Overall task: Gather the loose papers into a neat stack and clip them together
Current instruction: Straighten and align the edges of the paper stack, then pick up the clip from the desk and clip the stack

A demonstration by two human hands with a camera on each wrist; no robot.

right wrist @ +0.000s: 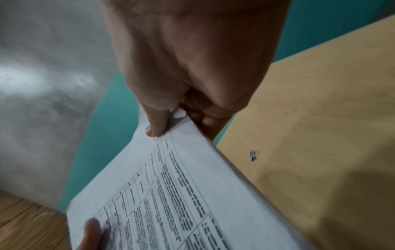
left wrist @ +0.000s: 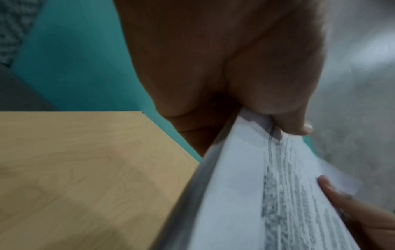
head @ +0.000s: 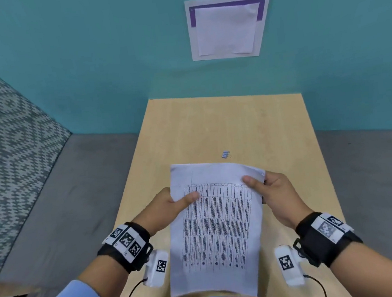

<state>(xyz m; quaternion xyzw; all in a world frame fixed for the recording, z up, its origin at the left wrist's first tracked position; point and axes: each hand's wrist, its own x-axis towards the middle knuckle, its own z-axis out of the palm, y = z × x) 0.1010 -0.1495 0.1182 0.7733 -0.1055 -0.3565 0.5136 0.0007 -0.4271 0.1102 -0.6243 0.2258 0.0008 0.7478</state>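
Observation:
A stack of printed papers (head: 217,223) with a table of text on the top sheet is held up above the wooden table (head: 212,127). My left hand (head: 169,203) grips the stack's left edge, thumb on top. My right hand (head: 266,189) pinches its upper right corner, thumb on the top sheet. The left wrist view shows the papers (left wrist: 245,194) nearly edge-on under my left hand (left wrist: 267,108). In the right wrist view my right hand (right wrist: 169,121) pinches the papers (right wrist: 171,186). A small binder clip (head: 225,154) (right wrist: 253,155) lies on the table just beyond the stack.
A teal wall (head: 86,63) rises behind the table, with a white and purple sheet (head: 226,28) stuck on it. A grey couch seat (head: 63,197) flanks the table on both sides, with a patterned cushion (head: 4,133) at the left.

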